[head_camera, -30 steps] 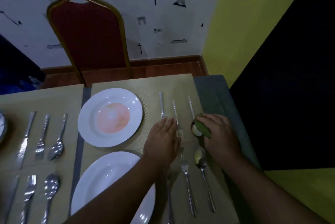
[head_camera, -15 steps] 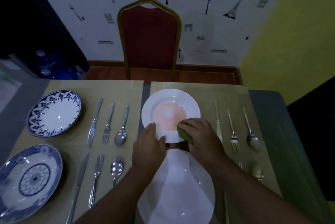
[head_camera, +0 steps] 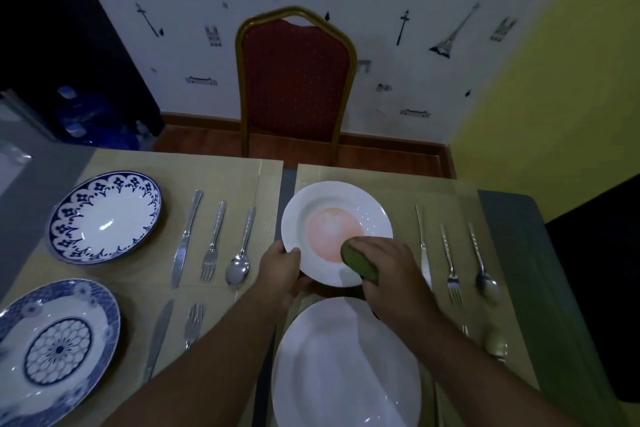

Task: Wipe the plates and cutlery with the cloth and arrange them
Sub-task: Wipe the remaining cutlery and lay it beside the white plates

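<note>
Four plates (head_camera: 104,219) are laid; the pink-centred plate (head_camera: 332,215) is gripped by the left hand (head_camera: 280,271), one cloth (head_camera: 358,262) by the right hand (head_camera: 391,274).

Your wadded green cloth (head_camera: 359,262) sits on the near-right rim of the round white plate with the pink centre (head_camera: 332,195).

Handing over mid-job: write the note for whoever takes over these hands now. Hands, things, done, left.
Left hand grips the near-left rim of the pink-centred plate. Right hand holds the green cloth on its near-right side.
The plain white plate lies nearer; far blue plate and near blue plate on the left mat; cutlery rows beside the plates.
Done: this plate's wiping under way; the rest cannot be judged.
Left: finish this plate, then whatever is unwiped.
</note>
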Demonstrator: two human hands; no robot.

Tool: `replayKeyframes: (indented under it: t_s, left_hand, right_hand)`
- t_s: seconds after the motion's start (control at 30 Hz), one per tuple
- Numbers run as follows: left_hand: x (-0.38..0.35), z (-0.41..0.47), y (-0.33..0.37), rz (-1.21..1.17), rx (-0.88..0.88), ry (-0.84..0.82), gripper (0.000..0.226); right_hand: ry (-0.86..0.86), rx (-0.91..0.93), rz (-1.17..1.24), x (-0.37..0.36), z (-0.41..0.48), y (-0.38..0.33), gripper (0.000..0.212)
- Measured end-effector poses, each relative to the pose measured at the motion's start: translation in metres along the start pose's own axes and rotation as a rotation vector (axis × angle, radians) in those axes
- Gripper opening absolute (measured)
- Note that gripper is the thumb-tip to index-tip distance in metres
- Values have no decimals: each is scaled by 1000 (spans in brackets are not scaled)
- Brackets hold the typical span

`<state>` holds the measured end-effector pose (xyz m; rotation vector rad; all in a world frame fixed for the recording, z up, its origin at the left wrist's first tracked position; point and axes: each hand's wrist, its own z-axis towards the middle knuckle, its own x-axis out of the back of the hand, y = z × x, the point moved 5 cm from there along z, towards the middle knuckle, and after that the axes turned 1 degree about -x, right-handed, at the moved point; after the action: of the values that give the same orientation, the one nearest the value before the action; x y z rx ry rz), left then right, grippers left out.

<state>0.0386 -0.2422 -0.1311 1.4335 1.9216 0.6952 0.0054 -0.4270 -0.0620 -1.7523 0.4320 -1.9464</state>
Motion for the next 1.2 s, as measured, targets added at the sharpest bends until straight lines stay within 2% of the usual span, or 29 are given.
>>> replayKeyframes:
  t_s: [0.17, 0.27, 0.33, 0.47, 0.53, 0.63, 0.7, 0.83, 0.97, 1.03, 1.13, 1.2]
  left_hand:
    - [1, -44, 4, -86, -68, -38, 29]
    - [2, -73, -1, -23, -116, -20, 25]
    - [0, -94, -8, 4, -123, -19, 24]
    - [-11, -128, -24, 101, -147, -65, 23]
    - [-16, -138, -28, 154, -172, -100, 23]
    - [-19, -145, -29, 185, -165, -129, 23]
    - [-17, -146, -28, 178, -152, -140, 25]
    - [-9, -151, -31, 142, -126, -155, 26]
    - [-9, -160, -46, 147, -78, -166, 27]
    - [-11, -164, -47, 199, -102, -194, 27]
    - [-14, -172, -44, 259, -149, -245, 28]
    - [-12, -177, -42, 274, -170, -250, 27]
  right_hand:
    - [34, -86, 133, 31, 9, 9, 55]
    - [-82, -104, 138, 41, 5, -3, 46]
    - [-135, -150, 100, 43, 1, -6, 44]
    - [-88, -274, -89, 42, -5, 13, 39]
    - [-61, -308, -47, 40, -13, 13, 36]
    - [-113, -150, 51, 30, -30, -3, 42]
    - [-241, 16, -8, 22, -44, -14, 44]
    - [-474, 235, -54, 26, -78, -20, 41]
    - [-561, 231, -43, 38, -103, -19, 36]
    - [-457, 176, -27, 36, -98, -21, 37]
    - [-56, -181, 115, 43, -77, -12, 38]
    - [92, -317, 183, 48, -70, -9, 40]
